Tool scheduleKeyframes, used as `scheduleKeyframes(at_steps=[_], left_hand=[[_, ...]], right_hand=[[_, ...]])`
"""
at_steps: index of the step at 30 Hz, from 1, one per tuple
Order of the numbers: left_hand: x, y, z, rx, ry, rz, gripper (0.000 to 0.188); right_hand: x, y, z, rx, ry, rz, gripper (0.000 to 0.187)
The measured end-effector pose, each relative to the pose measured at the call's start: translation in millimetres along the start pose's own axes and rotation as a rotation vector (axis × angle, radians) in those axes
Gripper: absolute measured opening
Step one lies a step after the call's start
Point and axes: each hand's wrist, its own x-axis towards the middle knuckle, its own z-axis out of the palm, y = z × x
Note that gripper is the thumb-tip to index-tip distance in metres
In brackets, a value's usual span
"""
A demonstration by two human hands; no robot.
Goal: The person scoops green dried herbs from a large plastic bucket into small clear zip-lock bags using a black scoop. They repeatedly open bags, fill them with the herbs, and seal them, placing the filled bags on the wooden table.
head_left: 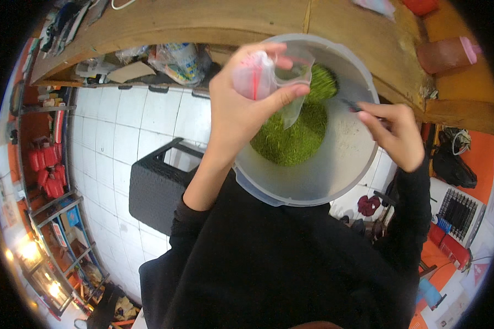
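My left hand (225, 107) grips a clear plastic bag (253, 79) with red print, its mouth spread between thumb and fingers above the tub. In my right hand (398, 134) is the thin black handle (354, 106) of a scoop, pinched between thumb and fingers. The scoop's dark head bears a heap of green shreds (323, 83) beside the bag's mouth. Below both hands sits a large, round, whitish plastic tub (365, 66). Fine green grass-like shreds (293, 145) lie piled toward its left side, with a few bits stuck to the bare wall.
A wooden bench (214, 24) runs along the far side, with a shelf of packets beneath. A brown bottle with a pink cap (447, 55) lies at the far right. A black chair-like frame (162, 175) stands on the white tiles at left. Metal racks (55, 205) line the left edge.
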Motion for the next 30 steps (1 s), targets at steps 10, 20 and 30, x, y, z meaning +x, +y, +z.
scheduleKeyframes(at_steps=[10, 20, 30], left_hand=[[1.1, 4.5, 0.5, 0.261, -0.073, -0.035, 0.056], [-7.7, 7.1, -8.5, 0.372, -0.023, 0.324, 0.054], [-9.0, 16.9, -21.5, 0.254, 0.022, 0.186, 0.040]], right_hand=[[-17.2, -46.7, -8.2, -0.368, 0.447, -0.367, 0.035], [-4.3, -74.6, 10.1, -0.057, 0.382, -0.427, 0.024], [36.1, -66.1, 52.6, 0.089, 0.485, -0.536, 0.014]])
